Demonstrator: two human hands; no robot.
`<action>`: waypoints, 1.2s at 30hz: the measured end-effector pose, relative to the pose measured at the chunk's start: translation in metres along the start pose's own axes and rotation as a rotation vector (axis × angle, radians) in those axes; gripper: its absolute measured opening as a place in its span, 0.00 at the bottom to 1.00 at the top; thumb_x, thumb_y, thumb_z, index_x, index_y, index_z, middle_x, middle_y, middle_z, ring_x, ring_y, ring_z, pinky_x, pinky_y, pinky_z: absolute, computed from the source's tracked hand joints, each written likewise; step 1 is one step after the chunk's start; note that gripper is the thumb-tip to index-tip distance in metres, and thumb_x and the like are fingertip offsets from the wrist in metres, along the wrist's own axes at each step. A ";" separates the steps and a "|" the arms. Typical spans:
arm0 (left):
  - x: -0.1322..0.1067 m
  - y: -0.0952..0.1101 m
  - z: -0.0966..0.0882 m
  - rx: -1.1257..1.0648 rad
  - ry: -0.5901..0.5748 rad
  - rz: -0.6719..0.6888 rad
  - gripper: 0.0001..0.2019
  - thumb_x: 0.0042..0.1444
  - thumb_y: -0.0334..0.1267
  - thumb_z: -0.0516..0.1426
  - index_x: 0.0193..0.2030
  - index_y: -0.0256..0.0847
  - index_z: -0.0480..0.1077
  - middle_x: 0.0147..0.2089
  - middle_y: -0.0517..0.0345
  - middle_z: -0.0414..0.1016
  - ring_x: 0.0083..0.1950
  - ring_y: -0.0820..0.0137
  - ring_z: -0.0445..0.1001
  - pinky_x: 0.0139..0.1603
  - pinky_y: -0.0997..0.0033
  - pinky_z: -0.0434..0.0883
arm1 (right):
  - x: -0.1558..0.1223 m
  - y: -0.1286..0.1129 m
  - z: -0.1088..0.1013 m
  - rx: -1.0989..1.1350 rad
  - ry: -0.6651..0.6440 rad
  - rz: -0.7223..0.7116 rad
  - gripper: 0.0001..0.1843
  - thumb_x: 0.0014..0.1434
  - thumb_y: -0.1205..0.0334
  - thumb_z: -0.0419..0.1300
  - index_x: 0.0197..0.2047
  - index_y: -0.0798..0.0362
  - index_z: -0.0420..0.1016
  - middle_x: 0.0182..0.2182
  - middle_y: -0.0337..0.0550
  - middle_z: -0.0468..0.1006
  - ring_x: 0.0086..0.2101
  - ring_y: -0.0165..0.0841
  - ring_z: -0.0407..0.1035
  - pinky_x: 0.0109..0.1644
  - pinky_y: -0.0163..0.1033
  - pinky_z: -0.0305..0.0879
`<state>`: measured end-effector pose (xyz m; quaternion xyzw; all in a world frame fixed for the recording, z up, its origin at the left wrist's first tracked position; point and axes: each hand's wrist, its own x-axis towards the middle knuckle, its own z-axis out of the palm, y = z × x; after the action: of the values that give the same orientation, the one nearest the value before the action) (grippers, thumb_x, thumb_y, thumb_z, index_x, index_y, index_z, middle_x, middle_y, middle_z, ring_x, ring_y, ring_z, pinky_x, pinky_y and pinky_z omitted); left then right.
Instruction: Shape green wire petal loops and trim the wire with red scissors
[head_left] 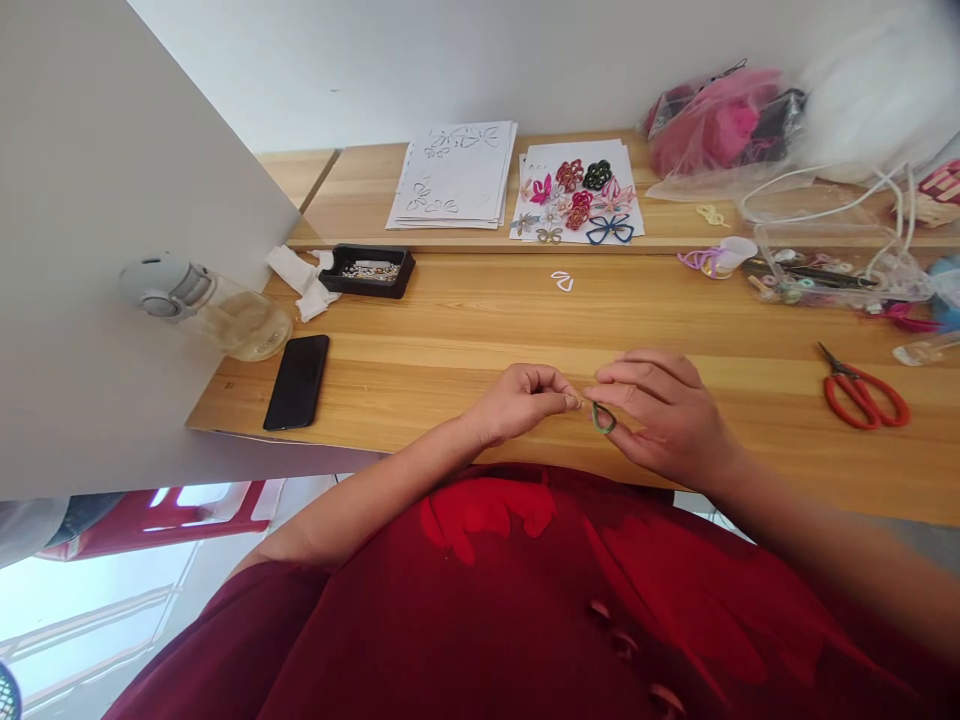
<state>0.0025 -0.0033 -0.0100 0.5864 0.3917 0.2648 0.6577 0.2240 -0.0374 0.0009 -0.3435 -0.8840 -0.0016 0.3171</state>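
Observation:
Both my hands meet near the front edge of the wooden desk [465,330]. My left hand [521,402] is curled, its fingertips pinched at one end of a small dark green loop [602,418]. My right hand [664,405] has its fingers pressed together on the same loop from the right. The loop is thin and partly hidden under my right fingers. A small white loop [562,281] lies farther back on the desk.
A black phone [298,381] and a clear bottle [217,310] lie at the left, with a black tray of beads [370,270] behind. Red scissors [862,390] lie at the right. Paper sheets [454,175], finished coloured flower shapes [577,195] and plastic bags [720,125] sit on the back shelf.

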 end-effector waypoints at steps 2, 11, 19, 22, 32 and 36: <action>-0.001 0.000 0.001 0.037 -0.011 0.016 0.12 0.51 0.44 0.61 0.31 0.36 0.73 0.24 0.63 0.65 0.26 0.76 0.59 0.30 0.73 0.56 | 0.002 -0.004 0.002 0.063 0.031 0.062 0.05 0.61 0.66 0.63 0.41 0.49 0.77 0.40 0.43 0.78 0.45 0.42 0.69 0.53 0.48 0.64; -0.010 0.007 0.006 0.385 0.097 0.518 0.05 0.55 0.33 0.57 0.31 0.36 0.72 0.26 0.63 0.63 0.28 0.76 0.60 0.31 0.74 0.58 | 0.011 -0.021 0.011 1.516 -0.288 1.444 0.20 0.43 0.49 0.70 0.28 0.53 0.68 0.26 0.39 0.64 0.26 0.29 0.58 0.22 0.31 0.50; -0.004 -0.001 0.000 0.050 0.037 0.060 0.11 0.54 0.44 0.61 0.33 0.36 0.74 0.23 0.65 0.63 0.26 0.76 0.56 0.29 0.73 0.54 | 0.000 -0.013 0.002 1.169 -0.088 1.087 0.24 0.60 0.41 0.65 0.47 0.52 0.75 0.37 0.46 0.76 0.35 0.33 0.67 0.29 0.31 0.61; -0.004 0.000 0.000 -0.030 0.023 0.010 0.12 0.51 0.45 0.62 0.33 0.35 0.75 0.28 0.59 0.70 0.29 0.75 0.62 0.33 0.72 0.57 | -0.001 -0.012 0.004 1.088 -0.074 0.999 0.25 0.61 0.44 0.67 0.55 0.49 0.73 0.36 0.44 0.76 0.36 0.33 0.67 0.31 0.32 0.62; -0.006 0.004 0.003 -0.305 0.007 -0.062 0.19 0.51 0.52 0.64 0.37 0.36 0.74 0.21 0.69 0.56 0.22 0.80 0.49 0.24 0.74 0.46 | 0.007 -0.016 0.021 1.596 0.040 1.317 0.21 0.44 0.52 0.78 0.31 0.54 0.74 0.28 0.38 0.70 0.25 0.25 0.60 0.22 0.27 0.52; -0.007 0.005 0.004 -0.157 0.020 -0.055 0.18 0.50 0.50 0.66 0.36 0.35 0.75 0.23 0.66 0.64 0.23 0.80 0.53 0.25 0.75 0.49 | 0.009 -0.018 0.023 1.600 0.085 1.329 0.21 0.46 0.53 0.77 0.33 0.54 0.72 0.27 0.37 0.69 0.25 0.25 0.60 0.22 0.27 0.53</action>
<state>0.0028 -0.0104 -0.0038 0.5193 0.3922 0.2824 0.7048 0.1953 -0.0404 -0.0080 -0.4503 -0.2473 0.7482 0.4199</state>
